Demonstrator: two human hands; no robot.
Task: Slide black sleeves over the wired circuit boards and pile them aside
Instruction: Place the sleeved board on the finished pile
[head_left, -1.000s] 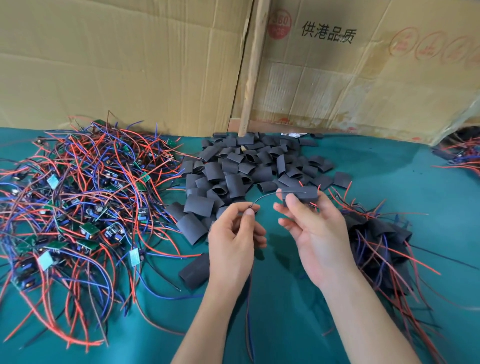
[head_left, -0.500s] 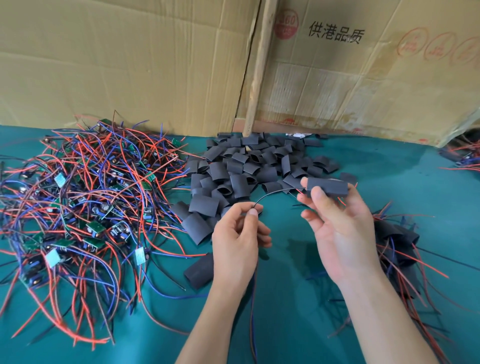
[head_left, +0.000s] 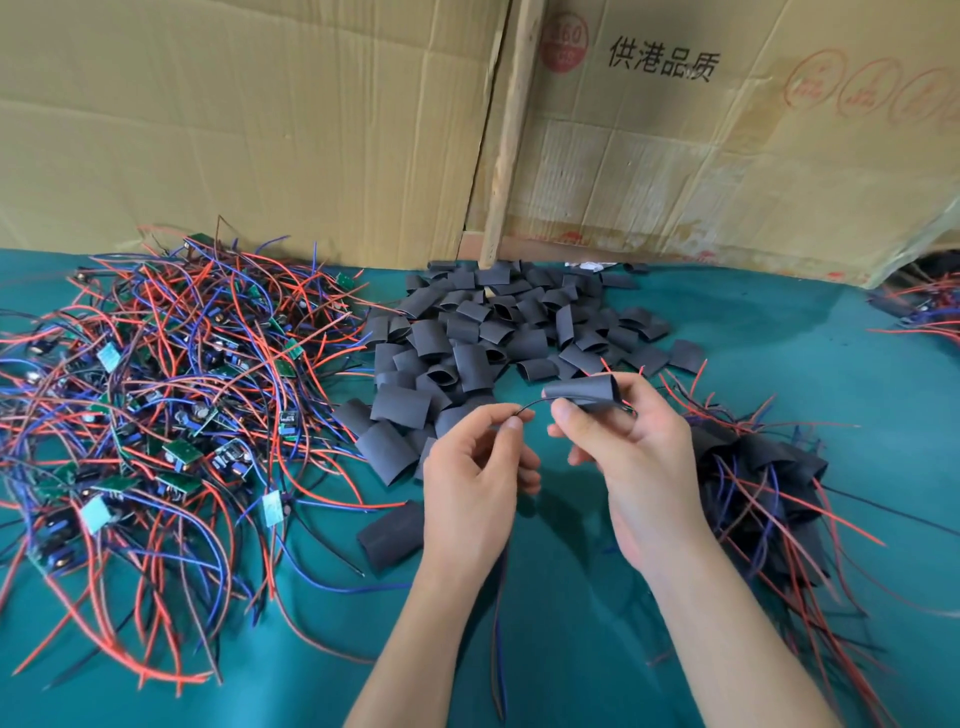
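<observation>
Matt black sleeve (head_left: 584, 391), soft and creased, in the right hand (head_left: 631, 457). Matt sleeves (head_left: 483, 343) lie beyond the hands. The surface (head_left: 571, 623) is smooth teal cloth. Glossy plastic-coated wires (head_left: 171, 374) left of the hands; rough creased cardboard (head_left: 260, 130) behind.

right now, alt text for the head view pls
Two bare hands work above a teal table: the right hand holds a black sleeve, the left hand pinches a thin wire. Unsleeved boards lie left, loose sleeves centre, finished ones right.

We see black sleeves (head_left: 498, 332) beside red, blue and black wires (head_left: 171, 395) with green boards (head_left: 182, 453) on teal cloth (head_left: 779, 332), against tan cardboard (head_left: 260, 119).
</observation>
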